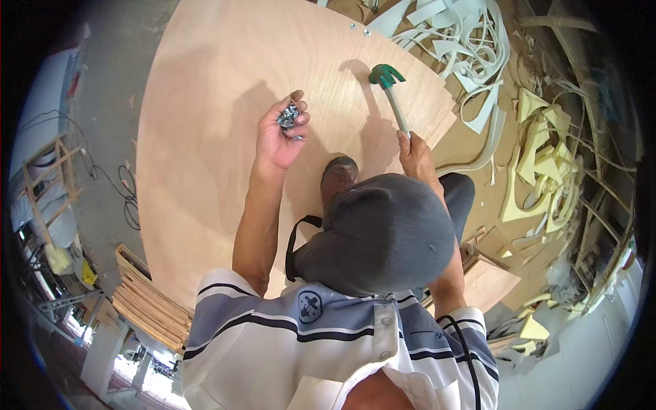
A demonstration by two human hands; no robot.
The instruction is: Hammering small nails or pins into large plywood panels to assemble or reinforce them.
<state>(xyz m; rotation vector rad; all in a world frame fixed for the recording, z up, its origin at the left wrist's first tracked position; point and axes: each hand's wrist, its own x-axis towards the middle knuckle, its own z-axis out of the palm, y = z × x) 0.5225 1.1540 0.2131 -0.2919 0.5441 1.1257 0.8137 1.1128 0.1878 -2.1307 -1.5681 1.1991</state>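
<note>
My left hand (pixel 275 140) is held palm up over a large plywood board (pixel 198 102), its fingers curled round a handful of small silver metal fasteners (pixel 288 117). They are too small and bunched to tell their exact kind. In my right hand (pixel 417 157), a claw hammer with a green head (pixel 387 74) is gripped by its pale handle, the head raised above the board's right part. Two more silver fasteners, one a metal fitting (pixel 367 32), sit near the board's far right edge. My brown shoe (pixel 339 176) rests on the board.
White curled offcuts (pixel 471 41) lie in a heap at the far right. Yellow foam scraps (pixel 540 164) are piled on the right. Stacked plywood strips (pixel 150 297) stand at the near left. A black cable (pixel 130 198) lies on the grey floor (pixel 113 102) left of the board.
</note>
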